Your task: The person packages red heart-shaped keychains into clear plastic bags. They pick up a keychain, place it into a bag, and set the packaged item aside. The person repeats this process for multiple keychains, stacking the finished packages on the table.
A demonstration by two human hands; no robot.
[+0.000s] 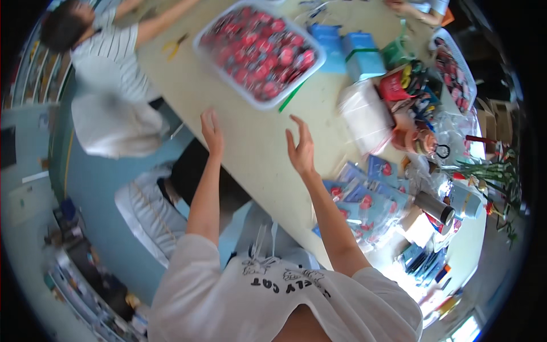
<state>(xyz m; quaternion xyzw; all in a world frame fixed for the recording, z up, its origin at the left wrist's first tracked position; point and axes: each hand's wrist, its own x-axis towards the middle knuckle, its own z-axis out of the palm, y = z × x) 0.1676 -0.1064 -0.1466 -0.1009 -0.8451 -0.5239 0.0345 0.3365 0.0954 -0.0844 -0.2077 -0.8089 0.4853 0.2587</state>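
Observation:
My left hand (212, 135) hovers at the near edge of the table (250, 162), fingers stretched out with nothing in them. To its right my right hand (302, 149) is raised over the tabletop, thumb and fingers apart, also holding nothing. Beyond both hands stands a white plastic tub (264, 105) full of small red, round-looking pieces (259, 51); their exact kind is too blurred to tell. A thin green strip (292, 97) lies against the tub's near right side, closest to my right hand.
Yellow-handled pliers (175, 47) lie left of the tub. Blue packets (363, 60), a white stack (364, 114), flat blue bags (364, 199), a steel flask (436, 208) and a second tub (470, 85) crowd the right. A person (117, 51) sits left; another person's hand (407, 8) shows far right.

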